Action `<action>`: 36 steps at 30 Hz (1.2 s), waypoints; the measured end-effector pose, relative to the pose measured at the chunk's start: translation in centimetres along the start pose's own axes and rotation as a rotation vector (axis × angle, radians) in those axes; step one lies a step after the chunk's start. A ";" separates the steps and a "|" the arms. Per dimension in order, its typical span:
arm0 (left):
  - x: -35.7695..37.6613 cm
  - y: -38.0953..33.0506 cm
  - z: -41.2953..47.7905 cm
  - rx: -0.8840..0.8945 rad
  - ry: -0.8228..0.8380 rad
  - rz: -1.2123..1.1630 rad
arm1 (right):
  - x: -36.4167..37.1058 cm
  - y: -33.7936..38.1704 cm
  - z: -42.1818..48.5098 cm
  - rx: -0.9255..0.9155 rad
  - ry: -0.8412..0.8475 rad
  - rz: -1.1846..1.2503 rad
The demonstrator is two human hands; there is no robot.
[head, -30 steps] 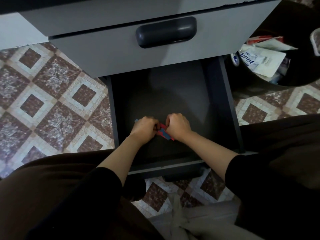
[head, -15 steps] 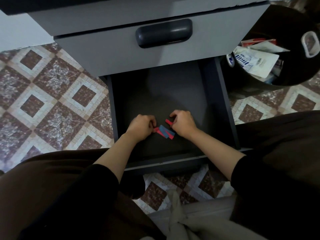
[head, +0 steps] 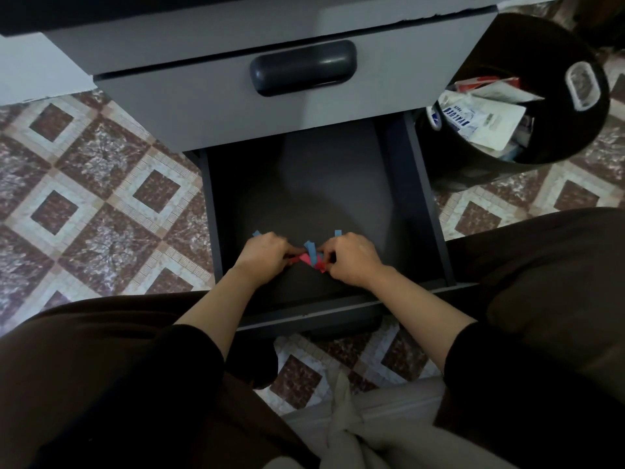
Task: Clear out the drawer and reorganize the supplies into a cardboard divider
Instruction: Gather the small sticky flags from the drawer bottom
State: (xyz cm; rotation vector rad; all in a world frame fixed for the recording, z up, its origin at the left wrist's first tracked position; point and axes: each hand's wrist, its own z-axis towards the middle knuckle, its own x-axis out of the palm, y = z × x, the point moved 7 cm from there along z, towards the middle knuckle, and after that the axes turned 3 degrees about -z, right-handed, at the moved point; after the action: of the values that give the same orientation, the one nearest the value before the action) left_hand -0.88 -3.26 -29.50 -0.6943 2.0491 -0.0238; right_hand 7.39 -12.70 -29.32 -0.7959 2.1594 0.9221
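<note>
Floor (head: 101, 211): patterned tiles, maroon squares within pale diamond borders.
Cabinet (head: 203, 106): grey, closed upper front bearing a dark handle (head: 303, 67).
Light: dim, without hard shadows.

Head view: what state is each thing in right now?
Lower drawer: pulled open.
Upper drawer: shut.
Paper strips: red and blue, pinched by both hands.
Left hand: pinching the strips.
Right hand: pinching the strips.
Bin: holding packets.
</note>
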 end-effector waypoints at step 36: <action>0.9 1.1 1.1 -0.210 -0.045 -0.297 | 0.4 0.4 0.6 0.235 -0.079 0.102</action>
State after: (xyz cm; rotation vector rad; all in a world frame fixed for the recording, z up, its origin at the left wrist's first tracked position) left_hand -0.92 -2.47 -31.12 -1.1154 1.9065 0.0361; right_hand 7.10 -12.15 -29.78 -0.5305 2.2038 0.7191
